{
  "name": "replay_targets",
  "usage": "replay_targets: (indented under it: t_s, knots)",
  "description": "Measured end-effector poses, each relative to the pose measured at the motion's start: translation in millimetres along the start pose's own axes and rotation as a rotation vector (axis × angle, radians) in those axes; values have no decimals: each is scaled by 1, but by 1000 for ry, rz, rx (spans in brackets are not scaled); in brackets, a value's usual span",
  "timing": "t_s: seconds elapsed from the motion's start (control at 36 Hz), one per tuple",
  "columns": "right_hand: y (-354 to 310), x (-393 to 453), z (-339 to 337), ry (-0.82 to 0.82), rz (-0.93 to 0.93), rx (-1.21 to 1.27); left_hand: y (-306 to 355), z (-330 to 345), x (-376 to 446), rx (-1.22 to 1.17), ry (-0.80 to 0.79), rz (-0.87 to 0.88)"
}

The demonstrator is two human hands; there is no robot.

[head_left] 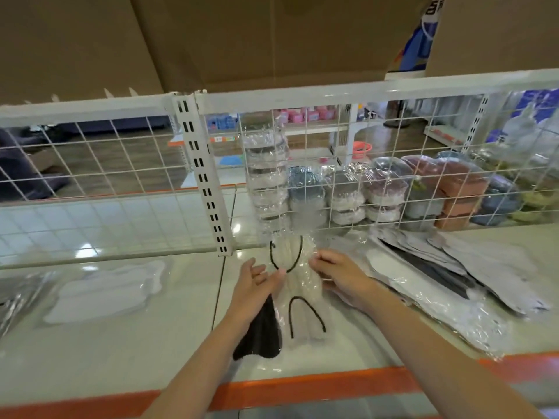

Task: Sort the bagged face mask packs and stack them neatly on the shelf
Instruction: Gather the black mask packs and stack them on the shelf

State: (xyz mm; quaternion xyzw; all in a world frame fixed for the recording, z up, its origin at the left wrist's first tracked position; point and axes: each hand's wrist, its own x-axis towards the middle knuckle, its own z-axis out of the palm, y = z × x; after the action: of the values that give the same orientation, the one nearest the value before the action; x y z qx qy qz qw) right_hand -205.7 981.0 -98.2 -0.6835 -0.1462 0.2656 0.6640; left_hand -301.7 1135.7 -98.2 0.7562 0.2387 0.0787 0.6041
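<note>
A clear bag of cream face masks with black ear loops point(298, 285) lies on the white shelf point(151, 343) in the middle. My left hand point(255, 282) touches its left edge with fingers stretched out. My right hand point(335, 272) pinches the bag's upper right edge. A black mask pack point(261, 331) lies partly under my left wrist. To the right sits a slanted pile of white, grey and black bagged packs point(453, 276). One white pack point(102, 293) lies flat at the left.
A white wire grid point(121, 164) backs the shelf, with a slotted upright post point(205, 182). Behind the grid stand stacks of bagged masks in several colours point(378, 192). The shelf's front edge is orange point(302, 388). Cardboard boxes point(242, 40) sit above.
</note>
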Motion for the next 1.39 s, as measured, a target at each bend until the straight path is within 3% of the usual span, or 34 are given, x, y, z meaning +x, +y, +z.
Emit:
replay_targets:
  t_s: [0.08,0.11,0.19,0.25,0.33,0.44,0.53,0.67,0.72,0.86,0.97,1.03,1.11,1.19,1.28,1.39]
  knots:
    - [0,2,4,-68,53,21,1,7,-2,-125,-56,-154]
    - [2,3,2,-25,41,-119,1,8,-1,-153,-55,-174]
    - [13,11,-17,184,-32,-867,-4,6,4,-170,-19,-226]
    - [25,13,-34,260,101,-1150,-5,2,3,-180,-25,-239]
    - [34,10,-50,308,218,-1335,-3,-4,1,-210,-46,-218]
    - [24,6,-47,386,102,-1455,-7,-11,1,-220,-48,-221]
    - [14,4,-45,335,15,-1217,-9,-15,2,-233,-59,-232]
    - [-9,-4,-37,116,11,-118,-11,-23,3,-231,-50,-221]
    - [-13,-3,-35,123,36,90,-12,-25,4,-245,-43,-222]
    - [-8,4,-34,305,57,-15,-9,-22,3,-307,-101,-207]
    - [2,13,-40,523,40,-289,-9,-10,2,-411,-286,-228]
    - [3,13,-43,590,49,-323,-10,-5,3,-347,-390,-200]
    - [2,12,-48,623,71,-280,-14,-4,6,-23,-302,-89]
    - [3,9,-53,610,108,-211,-29,-13,17,589,23,98]
    - [5,5,-53,570,133,-193,-42,-23,22,1092,111,-12]
    - [6,0,-41,448,117,-178,-48,-28,28,1034,50,-151]
